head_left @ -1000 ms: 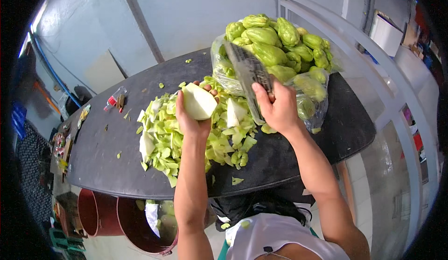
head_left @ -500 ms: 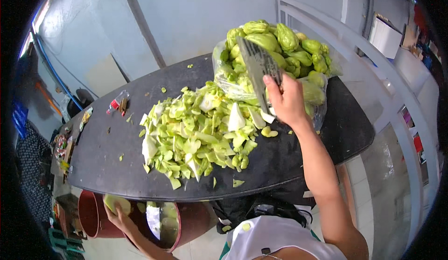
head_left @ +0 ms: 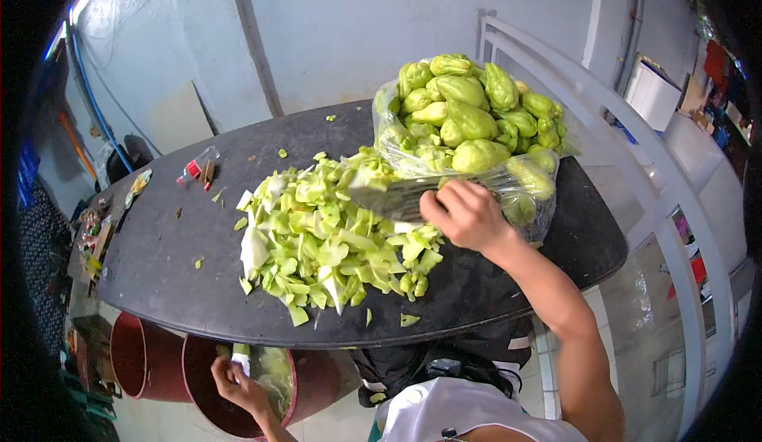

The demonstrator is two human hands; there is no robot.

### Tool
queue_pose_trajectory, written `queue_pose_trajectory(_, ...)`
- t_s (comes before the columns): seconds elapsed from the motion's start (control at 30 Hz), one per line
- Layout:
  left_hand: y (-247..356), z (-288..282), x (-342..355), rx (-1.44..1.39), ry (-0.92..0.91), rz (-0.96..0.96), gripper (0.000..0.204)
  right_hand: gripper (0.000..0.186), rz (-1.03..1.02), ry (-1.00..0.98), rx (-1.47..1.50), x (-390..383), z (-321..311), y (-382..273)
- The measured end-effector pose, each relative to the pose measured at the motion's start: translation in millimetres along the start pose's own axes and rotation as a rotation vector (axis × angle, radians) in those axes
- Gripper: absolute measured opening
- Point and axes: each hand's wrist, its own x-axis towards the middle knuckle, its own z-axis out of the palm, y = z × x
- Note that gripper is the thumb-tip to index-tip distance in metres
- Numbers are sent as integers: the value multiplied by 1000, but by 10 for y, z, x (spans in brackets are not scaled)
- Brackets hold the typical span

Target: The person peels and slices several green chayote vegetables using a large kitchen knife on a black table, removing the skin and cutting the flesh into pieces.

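My right hand (head_left: pixel 467 216) grips the handle of a cleaver (head_left: pixel 389 197), whose blade lies low and flat over a pile of cut green chayote pieces (head_left: pixel 329 232) on a dark oval table (head_left: pixel 175 259). My left hand (head_left: pixel 238 385) is down below the table's front edge, at the rim of a dark red bucket (head_left: pixel 208 406) that holds pale green pieces. Whether that hand holds anything is hidden. A clear plastic bag of whole green chayotes (head_left: pixel 472 124) stands just beyond my right hand.
A second dark red bucket (head_left: pixel 131 359) stands left of the first. Small packets (head_left: pixel 198 172) and clutter lie at the table's left end. A white railing (head_left: pixel 635 180) runs along the right. A pale wall rises behind the table.
My left hand left the pile with a chayote piece and went down to the bucket under the table. My right hand lowered the cleaver from upright to flat over the pile.
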Motion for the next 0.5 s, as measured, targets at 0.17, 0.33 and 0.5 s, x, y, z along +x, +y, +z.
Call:
queue_pose_trajectory(0.17,1633,722,243,144,-436,650,47,10,-233,105,-142,40,36,-263)
queue_pose_trajectory(0.33,2308,1519,148,232,-788,897,78,8,-267,119,-159,27,-88,-220)
queue_pose_trajectory(0.5,2280,1915,273,307,-916,849,88,9,-259,132,-183,-55,-152,-95)
